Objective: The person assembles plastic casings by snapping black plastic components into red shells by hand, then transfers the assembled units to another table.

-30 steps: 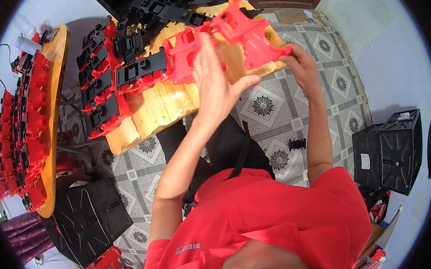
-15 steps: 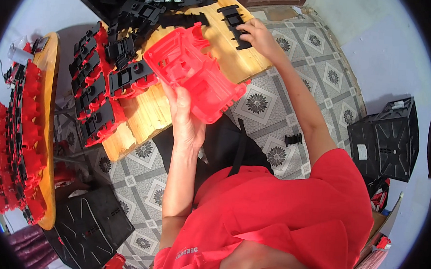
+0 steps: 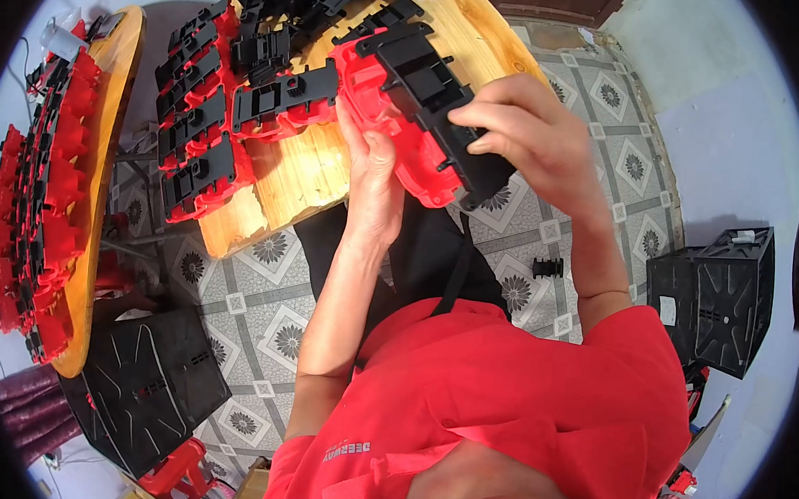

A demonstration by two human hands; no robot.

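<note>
My left hand [image 3: 375, 171] grips a hollow red plastic housing [image 3: 413, 164] from its near left side, holding it up over the table's front edge. My right hand [image 3: 536, 135] pinches a black plastic frame [image 3: 424, 75] with cut-out openings. This frame lies against the right side of the red housing, slanting along it; whether it is seated there I cannot tell. To the left, several red housings topped with black frames [image 3: 191, 171] stand in rows on the wooden table [image 3: 290, 185]. One more such assembly [image 3: 281, 103] sits just left of my left hand.
Loose black frames [image 3: 313, 1] are heaped at the table's far end. A second wooden table [image 3: 105, 180] at the left carries more red and black assemblies [image 3: 60, 168]. On the tiled floor lie a small black part [image 3: 548, 268], black crates [image 3: 727, 298] and a red stool [image 3: 180, 473].
The black frame, which lay on the table under my right hand, has been lifted and brought to the red housing. My left hand has tilted the housing and shifted slightly right.
</note>
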